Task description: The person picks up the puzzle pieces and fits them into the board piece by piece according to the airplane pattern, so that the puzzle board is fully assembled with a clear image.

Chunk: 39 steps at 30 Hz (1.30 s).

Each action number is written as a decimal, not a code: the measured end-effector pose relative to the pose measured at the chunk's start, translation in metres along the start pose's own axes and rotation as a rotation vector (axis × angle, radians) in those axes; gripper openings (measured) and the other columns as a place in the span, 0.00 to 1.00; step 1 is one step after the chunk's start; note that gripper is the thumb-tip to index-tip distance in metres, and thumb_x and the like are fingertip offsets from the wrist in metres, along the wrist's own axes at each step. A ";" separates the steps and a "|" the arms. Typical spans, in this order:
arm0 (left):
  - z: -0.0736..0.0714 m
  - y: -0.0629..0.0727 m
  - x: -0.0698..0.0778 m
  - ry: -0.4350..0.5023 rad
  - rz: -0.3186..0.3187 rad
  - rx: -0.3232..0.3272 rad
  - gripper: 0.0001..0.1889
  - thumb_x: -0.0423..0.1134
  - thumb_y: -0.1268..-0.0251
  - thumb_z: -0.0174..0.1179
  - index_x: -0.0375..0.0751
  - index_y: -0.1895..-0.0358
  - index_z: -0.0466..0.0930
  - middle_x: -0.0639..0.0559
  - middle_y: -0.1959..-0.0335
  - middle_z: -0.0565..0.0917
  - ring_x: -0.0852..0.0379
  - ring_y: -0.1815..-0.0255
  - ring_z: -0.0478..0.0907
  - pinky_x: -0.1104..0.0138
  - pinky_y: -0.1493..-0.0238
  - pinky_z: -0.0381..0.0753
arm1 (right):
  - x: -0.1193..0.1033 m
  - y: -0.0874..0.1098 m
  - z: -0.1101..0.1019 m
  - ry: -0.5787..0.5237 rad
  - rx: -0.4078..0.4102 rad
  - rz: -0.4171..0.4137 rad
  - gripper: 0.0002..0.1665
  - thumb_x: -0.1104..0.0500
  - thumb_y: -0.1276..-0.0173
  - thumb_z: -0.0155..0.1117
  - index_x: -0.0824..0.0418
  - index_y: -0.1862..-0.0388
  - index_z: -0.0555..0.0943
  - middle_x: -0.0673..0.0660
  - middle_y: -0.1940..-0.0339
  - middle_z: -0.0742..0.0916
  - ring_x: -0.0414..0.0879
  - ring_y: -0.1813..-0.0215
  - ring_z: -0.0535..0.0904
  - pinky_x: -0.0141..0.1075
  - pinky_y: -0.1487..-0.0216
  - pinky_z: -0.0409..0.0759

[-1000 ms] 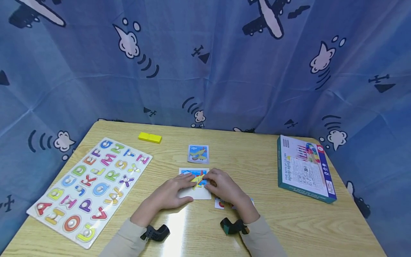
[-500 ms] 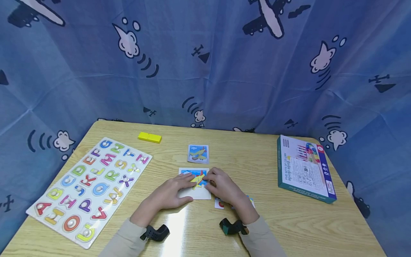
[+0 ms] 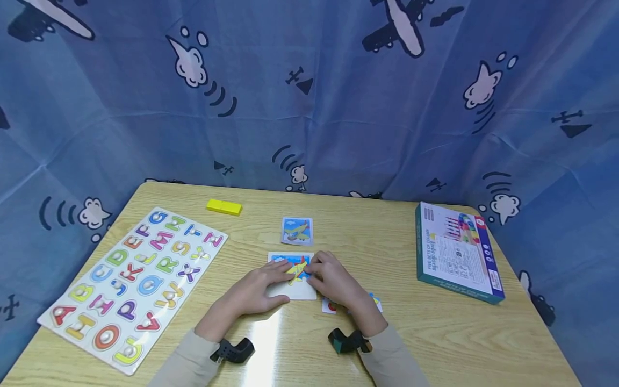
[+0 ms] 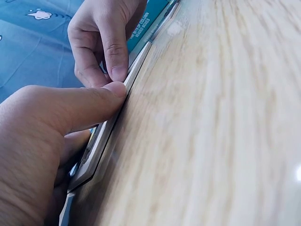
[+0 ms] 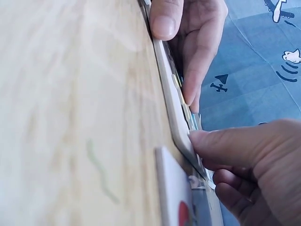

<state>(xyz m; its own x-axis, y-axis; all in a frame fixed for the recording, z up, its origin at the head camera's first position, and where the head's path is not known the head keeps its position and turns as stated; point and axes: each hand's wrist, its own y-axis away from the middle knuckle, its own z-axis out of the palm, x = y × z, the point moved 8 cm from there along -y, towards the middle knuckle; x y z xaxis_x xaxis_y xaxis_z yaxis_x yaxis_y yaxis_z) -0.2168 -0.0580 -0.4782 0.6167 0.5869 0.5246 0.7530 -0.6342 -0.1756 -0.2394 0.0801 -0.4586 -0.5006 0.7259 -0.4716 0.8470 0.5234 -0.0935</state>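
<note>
A small white board (image 3: 302, 292) lies flat on the table (image 3: 411, 338), at the middle of the near half, with a plane picture (image 3: 297, 270) on its far part and a bare white strip on the near side. The left hand (image 3: 256, 291) lies loosely open over the board's left side, fingers extended across the picture and thumb tip against the near edge; it looks to steady rather than grip. The right hand (image 3: 337, 279) has its fingers bent, thumb and forefinger brought close at the board's right side; whether they pinch the rim or a piece on it cannot be told. Loose pieces (image 3: 329, 307) lie partly hidden under the right wrist, and a card (image 3: 297, 231) with a like plane sits just beyond the board. Both wrist views show the board's edge thin, pale and straight, so it should be light and stiff, and likely to slide on the smooth wood if pushed from one side only. The pieces look equally thin and rigid, hard to lift from flat and perhaps easily knocked out of line. The board is best held by opposite edges, a piece by its rim with thumb and forefinger.
</note>
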 end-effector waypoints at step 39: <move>-0.010 0.021 -0.018 0.059 -0.092 0.023 0.28 0.53 0.40 0.63 0.43 0.39 0.77 0.53 0.33 0.71 0.48 0.29 0.64 0.55 0.29 0.64 | 0.021 0.052 -0.022 -0.011 -0.081 0.071 0.18 0.54 0.40 0.69 0.58 0.53 0.81 0.50 0.54 0.82 0.45 0.48 0.77 0.44 0.44 0.78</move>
<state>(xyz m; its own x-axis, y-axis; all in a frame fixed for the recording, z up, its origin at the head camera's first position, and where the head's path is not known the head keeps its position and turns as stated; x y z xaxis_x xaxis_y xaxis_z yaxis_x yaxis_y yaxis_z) -0.2144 -0.0875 -0.4833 0.5307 0.6109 0.5876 0.8113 -0.5668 -0.1435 -0.2102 0.1327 -0.4543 -0.4373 0.7579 -0.4840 0.8629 0.5052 0.0115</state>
